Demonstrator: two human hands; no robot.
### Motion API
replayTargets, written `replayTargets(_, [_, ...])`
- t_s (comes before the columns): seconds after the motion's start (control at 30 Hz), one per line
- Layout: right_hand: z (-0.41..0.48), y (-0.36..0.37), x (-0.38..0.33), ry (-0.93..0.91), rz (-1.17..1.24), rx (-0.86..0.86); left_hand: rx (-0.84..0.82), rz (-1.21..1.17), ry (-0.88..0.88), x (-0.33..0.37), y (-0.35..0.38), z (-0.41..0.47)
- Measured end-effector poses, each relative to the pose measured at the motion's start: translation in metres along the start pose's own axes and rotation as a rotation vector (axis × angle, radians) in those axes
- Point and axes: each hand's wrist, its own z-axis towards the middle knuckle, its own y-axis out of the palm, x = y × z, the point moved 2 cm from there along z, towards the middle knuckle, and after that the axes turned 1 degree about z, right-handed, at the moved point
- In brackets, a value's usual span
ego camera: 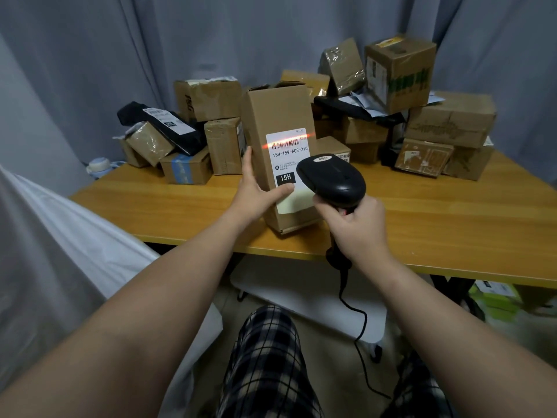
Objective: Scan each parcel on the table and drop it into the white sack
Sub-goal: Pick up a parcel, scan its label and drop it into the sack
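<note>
Many parcels on wooden table; grey curtains; left hand round box; right hand round scanner

A brown cardboard parcel bears a white label with black bars crossed by a red-orange line, the scanner is black, the bench honey-yellow wood grain, the sack white, the trousers black-and-white plaid.

Dim, soft indoor light on the worktop. A red scan line glares above it. Wide-angle distortion bends its edges; floor below blurs.
</note>
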Motion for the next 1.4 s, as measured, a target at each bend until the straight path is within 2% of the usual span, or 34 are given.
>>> replayTargets(0.57, [-0.007, 0.001, 0.004, 0.06, 0.062, 0.036, -0.004, 0.018, -0.009, 0.005, 0.002, -0.004])
replayTargets(0.7, [-0.005, 0.002, -0.001, 0.05, 0.089, 0.025, 0.057, -0.003, 0.041, 0.003, 0.005, -0.016])
replayTargets(0.83, [-0.005, 0.008, -0.014, 0.029, 0.12, -0.019, 0.141, -0.132, 0.076, 0.005, -0.004, -0.034])
replayTargets(0.93, [-0.004, 0.025, -0.025, 0.003, 0.213, -0.069, 0.188, -0.17, 0.099, 0.009, -0.024, -0.05])
replayTargets(1.03, [-0.009, 0.054, -0.037, -0.029, 0.318, -0.166, 0.229, -0.152, 0.106, 0.006, -0.051, -0.077])
replayTargets(1.13, [-0.024, 0.093, -0.053, -0.027, 0.342, -0.331, 0.368, -0.139, 0.047, -0.004, -0.087, -0.112])
replayTargets(1.27, [-0.057, 0.149, -0.07, 0.095, 0.322, -0.63, 0.541, -0.143, -0.063, -0.047, -0.144, -0.161])
replayTargets(1.4, [-0.094, 0.206, -0.073, 0.264, 0.313, -0.851, 0.606, -0.059, -0.18, -0.097, -0.177, -0.209])
